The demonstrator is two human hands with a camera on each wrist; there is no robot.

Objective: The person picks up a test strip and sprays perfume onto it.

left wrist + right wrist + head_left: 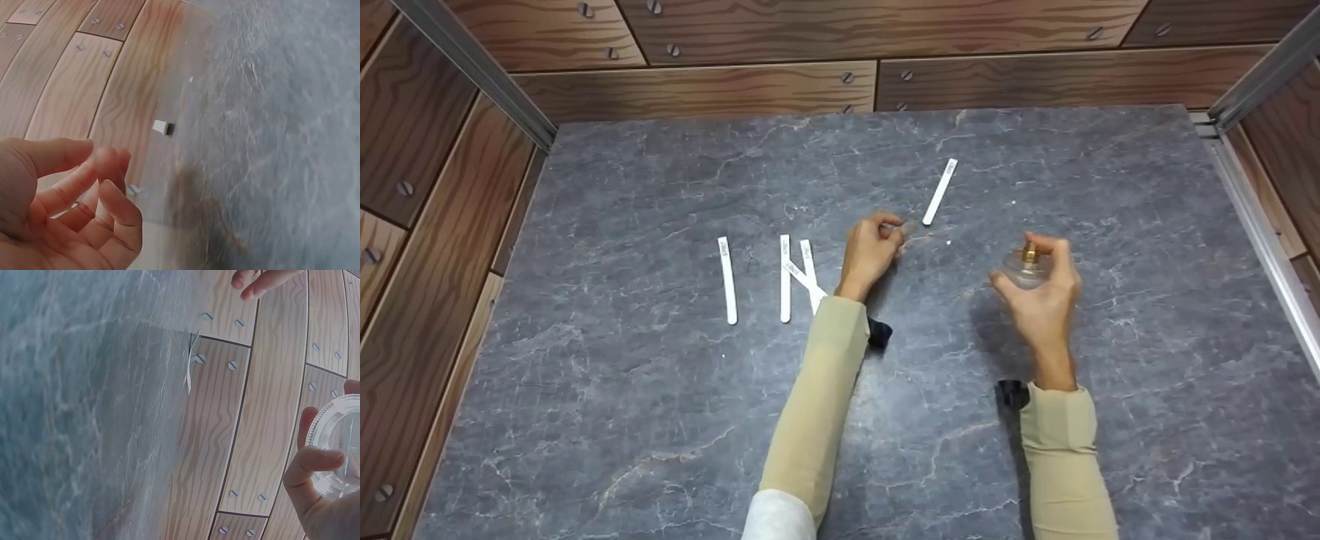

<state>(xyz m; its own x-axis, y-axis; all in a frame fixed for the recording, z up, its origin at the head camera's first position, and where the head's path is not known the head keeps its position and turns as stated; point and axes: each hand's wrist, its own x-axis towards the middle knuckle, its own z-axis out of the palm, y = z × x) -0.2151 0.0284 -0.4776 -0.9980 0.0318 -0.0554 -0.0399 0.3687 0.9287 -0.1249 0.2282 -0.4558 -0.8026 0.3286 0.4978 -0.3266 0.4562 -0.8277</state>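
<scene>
My right hand (pixel 1046 296) grips a round clear glass perfume bottle (pixel 1024 271) above the table, a finger at its gold spray top (pixel 1030 253). In the right wrist view, thumb and fingers curl round the ribbed edge of the bottle (pixel 332 439). My left hand (pixel 870 255) is bent over the middle of the table, thumb and fingertips close together. A small translucent shape (pixel 910 226) shows right at those fingertips; I cannot tell whether they pinch it. Just beyond lies a white paper strip (pixel 940 192) with small print, also in the left wrist view (pixel 161 127).
Left of my left forearm lie more strips: a lone strip (pixel 727 280), an upright strip (pixel 785 279), and a crossed pair (pixel 812 279) partly under the sleeve. The grey marbled table (pixel 622 420) meets wood-patterned walls (pixel 697 94) and a metal rail (pixel 1267 247) at right.
</scene>
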